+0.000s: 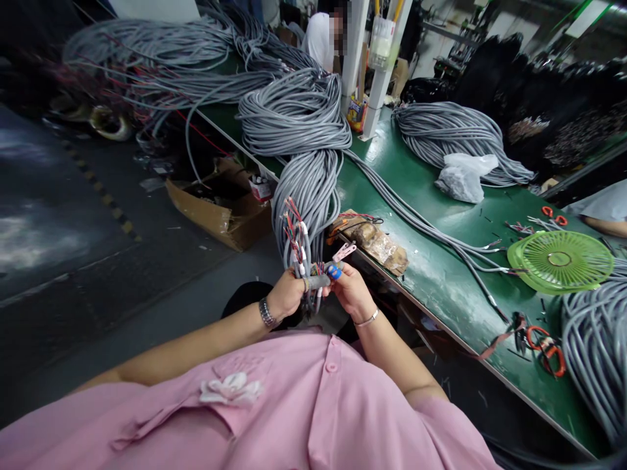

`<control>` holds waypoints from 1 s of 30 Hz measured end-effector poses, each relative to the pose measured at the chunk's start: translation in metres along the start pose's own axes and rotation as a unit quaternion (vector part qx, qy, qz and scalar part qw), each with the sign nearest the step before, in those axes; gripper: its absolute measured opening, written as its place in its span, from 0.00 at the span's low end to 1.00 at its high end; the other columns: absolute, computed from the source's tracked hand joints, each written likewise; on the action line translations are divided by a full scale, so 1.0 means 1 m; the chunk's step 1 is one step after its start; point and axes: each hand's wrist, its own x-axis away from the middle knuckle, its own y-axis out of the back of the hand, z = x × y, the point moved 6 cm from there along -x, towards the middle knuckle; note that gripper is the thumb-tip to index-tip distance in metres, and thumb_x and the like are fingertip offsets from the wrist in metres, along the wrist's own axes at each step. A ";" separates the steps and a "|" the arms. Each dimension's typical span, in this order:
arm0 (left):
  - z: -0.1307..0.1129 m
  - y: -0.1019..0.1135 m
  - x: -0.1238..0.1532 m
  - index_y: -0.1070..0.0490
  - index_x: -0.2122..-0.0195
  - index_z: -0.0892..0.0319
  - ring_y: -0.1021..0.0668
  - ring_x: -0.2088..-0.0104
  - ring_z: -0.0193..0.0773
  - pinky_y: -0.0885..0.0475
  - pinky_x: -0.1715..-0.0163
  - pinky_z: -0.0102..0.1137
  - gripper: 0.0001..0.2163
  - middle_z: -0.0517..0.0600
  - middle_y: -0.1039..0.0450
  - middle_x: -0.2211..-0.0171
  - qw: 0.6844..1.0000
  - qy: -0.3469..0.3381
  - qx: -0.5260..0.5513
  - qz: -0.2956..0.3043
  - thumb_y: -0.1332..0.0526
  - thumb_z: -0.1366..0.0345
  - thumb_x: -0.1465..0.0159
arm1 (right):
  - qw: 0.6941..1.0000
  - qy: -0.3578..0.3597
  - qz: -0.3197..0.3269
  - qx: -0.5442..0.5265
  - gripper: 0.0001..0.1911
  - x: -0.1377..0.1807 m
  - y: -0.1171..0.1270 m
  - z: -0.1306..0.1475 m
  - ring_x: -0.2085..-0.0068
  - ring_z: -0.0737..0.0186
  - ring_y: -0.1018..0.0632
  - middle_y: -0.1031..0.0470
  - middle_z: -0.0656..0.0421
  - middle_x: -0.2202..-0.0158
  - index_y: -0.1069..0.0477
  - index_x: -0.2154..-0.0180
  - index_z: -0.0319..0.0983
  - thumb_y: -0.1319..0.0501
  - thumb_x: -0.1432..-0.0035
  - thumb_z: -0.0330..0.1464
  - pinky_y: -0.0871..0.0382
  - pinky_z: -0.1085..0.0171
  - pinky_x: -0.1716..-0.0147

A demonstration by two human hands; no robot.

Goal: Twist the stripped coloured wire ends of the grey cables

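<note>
In front of my body, my left hand (pixel 288 295) is closed round a bunch of grey cables (pixel 304 261). Their split ends stick up above the fist, showing red, white, black and green wires. One grey cable piece (pixel 317 282) lies crosswise between my two hands. My right hand (pixel 353 292), with blue covers on its fingertips, pinches near that piece's end; exactly what sits between the fingers is too small to make out. Just above those fingertips is a pale pink clip-like piece (pixel 344 252). A coil of grey cable (pixel 308 189) hangs over the table edge behind the bunch.
The green table (pixel 416 228) bears more cable coils (pixel 445 134), a plastic bag (pixel 465 176), a green fan (pixel 560 261), orange-handled scissors (pixel 546 352) and a taped brown bundle (pixel 377 245). A cardboard box (pixel 220 209) stands on the floor at left. Other people are partly visible at the back and right.
</note>
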 end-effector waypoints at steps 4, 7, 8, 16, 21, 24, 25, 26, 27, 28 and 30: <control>0.002 0.006 0.002 0.24 0.78 0.62 0.21 0.75 0.41 0.27 0.74 0.31 0.05 0.51 0.23 0.79 0.998 0.009 0.017 -0.052 0.31 0.67 0.51 | 0.998 0.001 -0.050 -0.033 0.13 -0.001 0.016 0.000 0.79 0.71 0.32 0.30 0.64 0.77 0.30 0.71 0.38 0.31 0.51 0.39 0.34 0.69 0.77; -0.001 0.004 0.002 0.24 0.77 0.62 0.21 0.76 0.40 0.27 0.74 0.31 0.05 0.50 0.24 0.80 0.997 0.018 0.026 -0.075 0.30 0.68 0.53 | 0.991 -0.015 -0.111 -0.079 0.18 -0.005 0.034 0.004 0.78 0.71 0.32 0.29 0.62 0.74 0.30 0.68 0.38 0.37 0.46 0.47 0.33 0.69 0.77; -0.002 0.003 0.001 0.25 0.78 0.62 0.21 0.77 0.40 0.27 0.74 0.31 0.06 0.50 0.24 0.81 0.996 0.020 0.032 -0.080 0.30 0.68 0.53 | 0.989 -0.016 -0.121 -0.083 0.21 -0.007 0.037 0.007 0.78 0.71 0.32 0.28 0.61 0.74 0.30 0.68 0.38 0.40 0.45 0.50 0.32 0.69 0.77; 0.000 -0.007 -0.010 0.25 0.75 0.61 0.21 0.78 0.39 0.27 0.77 0.30 0.08 0.48 0.24 0.80 0.990 0.022 0.082 -0.117 0.29 0.69 0.56 | 0.992 0.034 -0.117 -0.026 0.23 -0.022 0.026 0.028 0.75 0.70 0.32 0.31 0.62 0.76 0.25 0.63 0.37 0.38 0.46 0.51 0.31 0.70 0.75; 0.009 -0.001 -0.012 0.25 0.74 0.61 0.21 0.77 0.40 0.29 0.80 0.29 0.09 0.49 0.23 0.78 0.988 0.015 0.068 -0.141 0.29 0.68 0.57 | 0.986 0.064 -0.140 -0.067 0.18 -0.025 0.024 0.027 0.76 0.70 0.34 0.34 0.63 0.78 0.25 0.67 0.38 0.37 0.45 0.47 0.32 0.70 0.73; 0.014 0.003 -0.012 0.25 0.74 0.62 0.21 0.78 0.40 0.29 0.80 0.29 0.10 0.50 0.23 0.78 0.987 0.026 0.057 -0.149 0.28 0.68 0.57 | 0.985 0.071 -0.141 -0.072 0.17 -0.027 0.024 0.026 0.76 0.70 0.35 0.35 0.64 0.79 0.26 0.69 0.38 0.36 0.45 0.47 0.33 0.69 0.73; 0.015 0.003 -0.012 0.24 0.74 0.62 0.21 0.78 0.40 0.28 0.80 0.29 0.10 0.50 0.23 0.79 0.987 0.030 0.055 -0.148 0.28 0.68 0.57 | 0.985 0.071 -0.139 -0.075 0.17 -0.027 0.024 0.026 0.76 0.70 0.35 0.35 0.64 0.79 0.26 0.69 0.38 0.37 0.45 0.47 0.32 0.69 0.73; 0.015 0.003 -0.011 0.24 0.74 0.62 0.21 0.79 0.40 0.28 0.79 0.30 0.09 0.50 0.23 0.79 0.988 0.034 0.053 -0.144 0.28 0.68 0.57 | 0.985 0.068 -0.135 -0.079 0.17 -0.027 0.024 0.025 0.76 0.70 0.35 0.34 0.63 0.78 0.26 0.68 0.39 0.37 0.45 0.47 0.32 0.69 0.72; 0.015 0.003 -0.010 0.24 0.74 0.62 0.21 0.79 0.40 0.27 0.78 0.30 0.09 0.50 0.22 0.79 0.988 0.035 0.053 -0.140 0.28 0.68 0.56 | 0.986 0.062 -0.129 -0.082 0.18 -0.027 0.024 0.024 0.76 0.70 0.34 0.33 0.63 0.77 0.26 0.67 0.38 0.38 0.44 0.48 0.32 0.69 0.72; 0.014 0.002 -0.009 0.24 0.74 0.62 0.21 0.78 0.40 0.26 0.78 0.30 0.09 0.50 0.23 0.79 0.989 0.035 0.053 -0.136 0.28 0.68 0.56 | 0.987 0.053 -0.124 -0.085 0.19 -0.026 0.025 0.022 0.76 0.70 0.34 0.33 0.63 0.77 0.26 0.67 0.38 0.39 0.44 0.49 0.31 0.69 0.73; 0.011 0.002 -0.006 0.24 0.75 0.63 0.21 0.79 0.40 0.25 0.76 0.31 0.09 0.50 0.23 0.80 0.990 0.032 0.054 -0.128 0.28 0.68 0.56 | 0.989 0.026 -0.113 -0.093 0.23 -0.025 0.026 0.016 0.75 0.69 0.32 0.31 0.62 0.75 0.27 0.66 0.38 0.41 0.44 0.52 0.31 0.68 0.73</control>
